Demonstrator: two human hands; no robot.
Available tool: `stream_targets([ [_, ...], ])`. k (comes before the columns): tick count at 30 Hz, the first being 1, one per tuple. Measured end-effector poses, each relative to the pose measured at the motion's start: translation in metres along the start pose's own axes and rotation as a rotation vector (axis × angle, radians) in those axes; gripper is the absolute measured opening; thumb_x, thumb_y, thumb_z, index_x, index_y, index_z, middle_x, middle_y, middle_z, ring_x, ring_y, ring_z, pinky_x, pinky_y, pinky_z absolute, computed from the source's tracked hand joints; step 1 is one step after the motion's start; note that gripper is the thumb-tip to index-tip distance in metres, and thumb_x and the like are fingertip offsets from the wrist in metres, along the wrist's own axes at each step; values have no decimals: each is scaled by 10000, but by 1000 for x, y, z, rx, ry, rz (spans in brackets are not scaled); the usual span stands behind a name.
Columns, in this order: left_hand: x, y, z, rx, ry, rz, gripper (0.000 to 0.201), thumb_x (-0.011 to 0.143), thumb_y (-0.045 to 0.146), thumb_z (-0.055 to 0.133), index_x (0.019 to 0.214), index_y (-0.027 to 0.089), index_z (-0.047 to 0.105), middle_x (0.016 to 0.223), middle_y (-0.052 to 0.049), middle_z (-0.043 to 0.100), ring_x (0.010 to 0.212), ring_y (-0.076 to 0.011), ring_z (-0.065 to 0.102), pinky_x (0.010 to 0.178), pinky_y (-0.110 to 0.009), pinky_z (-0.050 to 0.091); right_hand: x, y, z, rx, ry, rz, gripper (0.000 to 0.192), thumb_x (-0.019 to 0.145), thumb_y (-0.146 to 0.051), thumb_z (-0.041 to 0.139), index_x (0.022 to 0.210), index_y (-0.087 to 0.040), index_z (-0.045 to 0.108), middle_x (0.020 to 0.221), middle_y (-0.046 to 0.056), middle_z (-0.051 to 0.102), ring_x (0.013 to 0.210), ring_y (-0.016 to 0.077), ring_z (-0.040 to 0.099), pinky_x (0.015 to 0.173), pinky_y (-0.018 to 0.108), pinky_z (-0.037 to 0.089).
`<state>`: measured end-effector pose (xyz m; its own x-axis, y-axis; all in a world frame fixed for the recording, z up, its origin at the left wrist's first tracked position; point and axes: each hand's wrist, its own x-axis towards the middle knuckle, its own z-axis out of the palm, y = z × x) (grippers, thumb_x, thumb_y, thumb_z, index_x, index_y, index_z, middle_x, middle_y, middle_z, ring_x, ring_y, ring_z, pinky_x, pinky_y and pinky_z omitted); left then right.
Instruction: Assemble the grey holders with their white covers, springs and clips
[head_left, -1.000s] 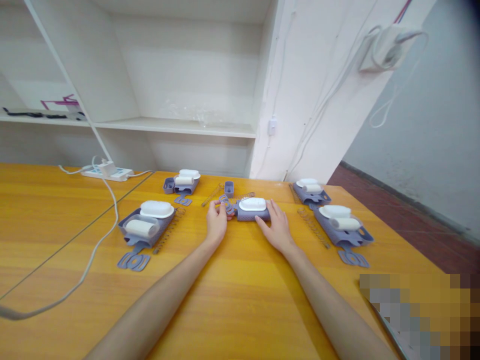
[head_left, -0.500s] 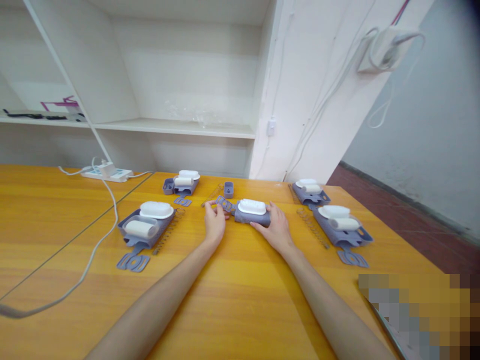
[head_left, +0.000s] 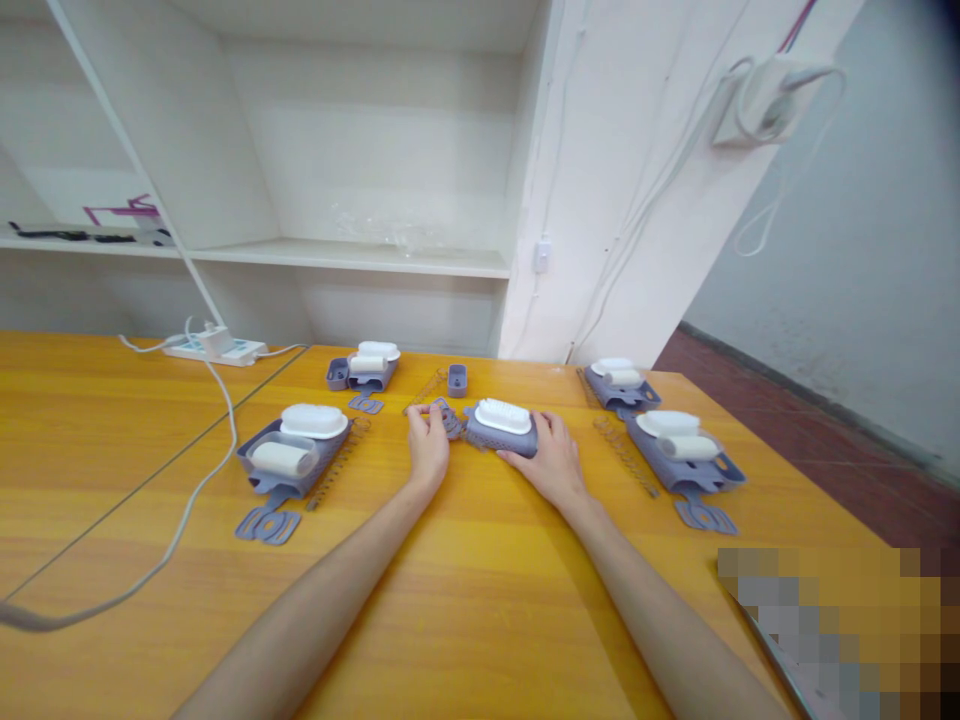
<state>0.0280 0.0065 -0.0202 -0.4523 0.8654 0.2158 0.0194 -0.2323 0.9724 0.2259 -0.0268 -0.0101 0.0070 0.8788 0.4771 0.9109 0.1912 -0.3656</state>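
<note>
- The right hand (head_left: 553,462) lies against the near right side of a grey perforated basket (head_left: 501,436) at the middle of the counter (head_left: 480,600), its fingers curled on the wall in a closed grip.
- The basket sits tilted, its left end raised slightly, and carries a white brush (head_left: 502,415) with its bristles up.
- The left hand (head_left: 428,445) is just left of the basket; its fingertips pinch a small grey looped hanger (head_left: 448,417) at the basket's left end. Whether that piece is joined to the basket is hard to tell at this size.
- Beyond the hands stand a small grey cup (head_left: 457,379) and a thin coil spring (head_left: 422,390) lying on the wood.
- To the left, a larger grey tray (head_left: 259,468) holds a white roller (head_left: 281,458) and a white oval lid (head_left: 313,420), with a spring and a flat grey hanger beside it.
- Farther back on the left, a smaller grey set (head_left: 365,367) holds white parts of the same kind.
- On the right, two more grey trays (head_left: 686,465) each hold a white roller and a white lid.
- A white power strip (head_left: 214,347) lies at the far left of the counter, its cable trailing toward the near edge.
</note>
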Motion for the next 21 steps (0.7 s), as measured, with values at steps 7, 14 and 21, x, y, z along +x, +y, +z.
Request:
stream_targets([
  [7, -2, 9, 4, -157, -11, -145, 212, 825, 340, 490, 902, 223, 331, 739, 6, 629, 586, -138, 646, 525, -244, 494, 1, 2, 2, 81, -28, 11, 780, 644, -554, 670, 1277, -177, 412, 1281, 124, 460, 1162, 286, 470, 971, 412, 395],
  [14, -4, 12, 0, -141, 19, -130, 138, 851, 283, 396, 943, 234, 305, 612, 84, 504, 347, -89, 492, 356, -188, 375, 0, 0, 0, 125, -36, 67, 748, 646, -531, 674, 1269, -209, 413, 1289, 110, 445, 1148, 290, 491, 935, 419, 424],
  [21, -2, 14, -1, -150, 150, -134, 222, 898, 439, 333, 994, 241, 304, 657, 84, 416, 342, -74, 446, 332, -191, 332, 1, -1, -4, 227, -14, 164, 713, 659, -557, 650, 1245, -223, 418, 1251, 90, 467, 1094, 262, 531, 922, 399, 429],
])
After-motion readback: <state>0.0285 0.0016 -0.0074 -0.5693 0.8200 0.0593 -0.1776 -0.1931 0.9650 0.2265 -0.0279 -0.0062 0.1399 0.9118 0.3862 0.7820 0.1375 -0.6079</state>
